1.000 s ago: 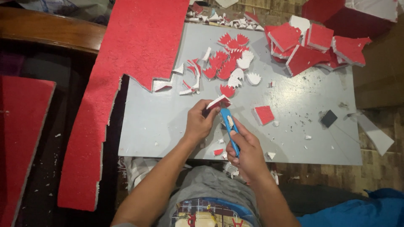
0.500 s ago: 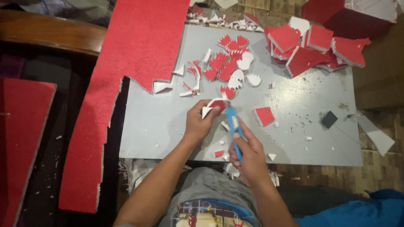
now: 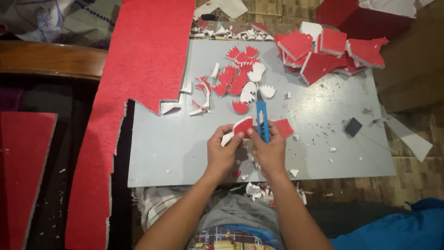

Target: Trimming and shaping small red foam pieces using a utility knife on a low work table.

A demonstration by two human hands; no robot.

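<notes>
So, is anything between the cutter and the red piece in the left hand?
Nothing visible. The left hand pinches the red piece, and the blue cutter in the right hand sits right beside it on the board.

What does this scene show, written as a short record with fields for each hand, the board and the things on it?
left hand: holds a small red and white foam piece
right hand: grips a blue utility knife, blade pointing away from the person
surface: grey flat board
cut shapes: red and white jagged pieces, beyond the hands
stack: red foam squares, far right corner
left side: long red foam sheet
</notes>
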